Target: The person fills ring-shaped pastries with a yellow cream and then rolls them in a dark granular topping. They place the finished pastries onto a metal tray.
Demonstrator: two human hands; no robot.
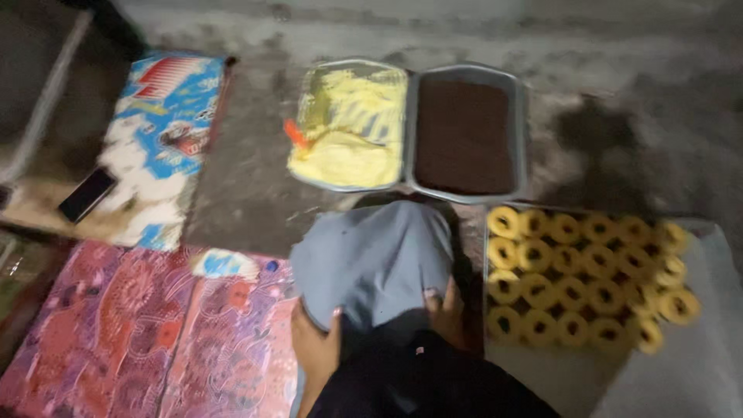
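hands [316, 350] [446, 310] grip grey cloth [371, 263]; trays hold yellow batter [348, 131], brown powder [464, 135], ring cookies [580, 271].

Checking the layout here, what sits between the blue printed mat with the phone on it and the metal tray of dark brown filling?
In the head view, a metal tray of yellow dough with an orange-handled tool lies between them, touching the brown tray.

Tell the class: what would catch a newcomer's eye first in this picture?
Likely the yellow rings, packed in rows on a tray at right. Behind sit two metal trays, one of yellow dough, one of brown filling. Both hands, left hand and right hand, grip a grey-clad knee.
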